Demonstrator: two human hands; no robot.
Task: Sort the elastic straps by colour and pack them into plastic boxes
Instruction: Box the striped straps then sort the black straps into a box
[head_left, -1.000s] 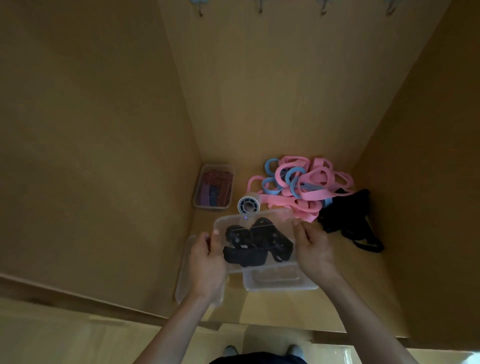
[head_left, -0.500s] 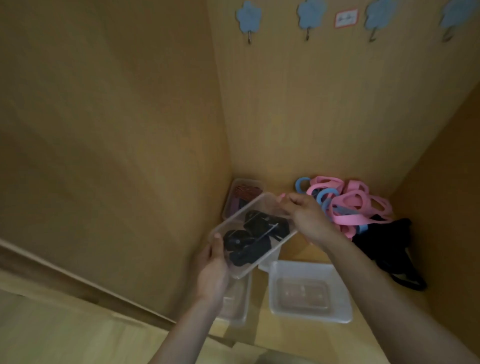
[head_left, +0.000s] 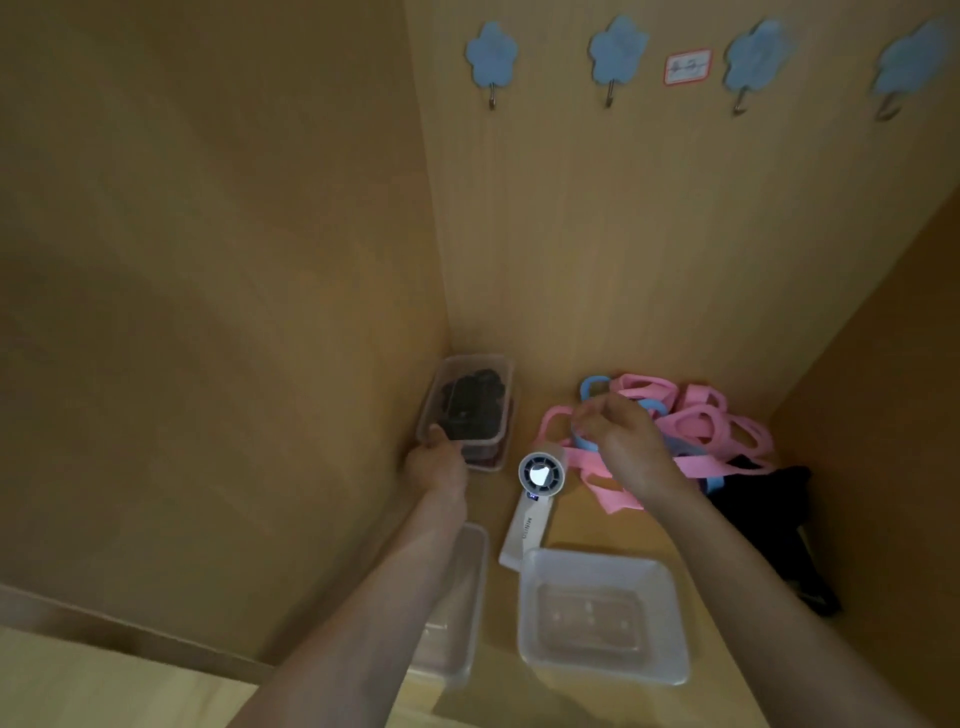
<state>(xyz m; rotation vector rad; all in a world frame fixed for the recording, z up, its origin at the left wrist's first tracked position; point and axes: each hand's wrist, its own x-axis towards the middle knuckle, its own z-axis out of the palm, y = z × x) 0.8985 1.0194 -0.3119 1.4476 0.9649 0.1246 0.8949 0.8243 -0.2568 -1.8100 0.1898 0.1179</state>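
A clear plastic box of black straps (head_left: 470, 408) sits on top of another clear box in the back left corner of the wooden cubby. My left hand (head_left: 435, 462) holds its near left corner. A tangled pile of pink straps (head_left: 698, 423) and blue straps (head_left: 592, 387) lies at the back middle. My right hand (head_left: 621, 441) hovers on the pile's left side, fingertips bunched in a pinch on a pink strap loop. A heap of black straps (head_left: 769, 525) lies to the right of the pile.
An empty clear plastic box (head_left: 602, 616) stands at the front middle, and another clear box (head_left: 457, 608) lies under my left forearm. A white hand-held fan (head_left: 540, 475) lies between the boxes. Wooden walls close in left, back and right; blue flower hooks (head_left: 618, 52) hang above.
The box of black straps, held in the air by both hands, now rests on the box in the back left corner. My right hand let go and moved right onto the strap pile.
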